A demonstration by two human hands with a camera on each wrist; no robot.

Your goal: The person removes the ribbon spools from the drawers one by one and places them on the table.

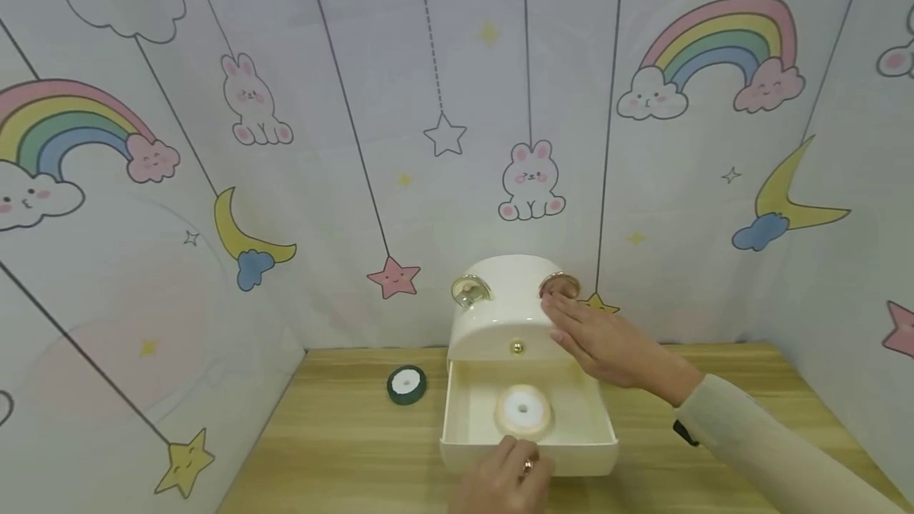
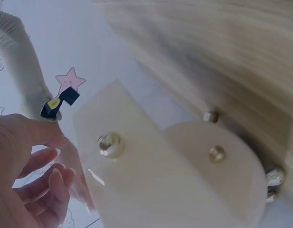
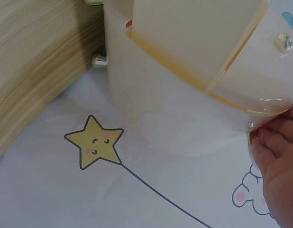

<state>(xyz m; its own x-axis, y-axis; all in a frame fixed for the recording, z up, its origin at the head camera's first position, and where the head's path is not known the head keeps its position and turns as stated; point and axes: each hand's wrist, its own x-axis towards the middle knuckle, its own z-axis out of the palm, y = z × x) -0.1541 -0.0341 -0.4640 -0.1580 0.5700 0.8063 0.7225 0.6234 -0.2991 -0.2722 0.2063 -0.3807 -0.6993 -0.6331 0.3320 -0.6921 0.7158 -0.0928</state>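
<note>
Head view: with left hand (image 1: 500,478) loosely curled, grasping nothing, beside near drawer knob (image 2: 110,144); resting right hand (image 1: 607,346), fingers straight, against white box (image 1: 512,292), far right.

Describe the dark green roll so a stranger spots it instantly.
On the wooden table stands a cream box with its drawer open. The dark green roll lies left of the box. Its dark rim sets it apart from the pale roll inside the drawer.

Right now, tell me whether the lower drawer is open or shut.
Open: the lower drawer juts out from the cream box, and the head view shows a white-centred roll inside it.
</note>
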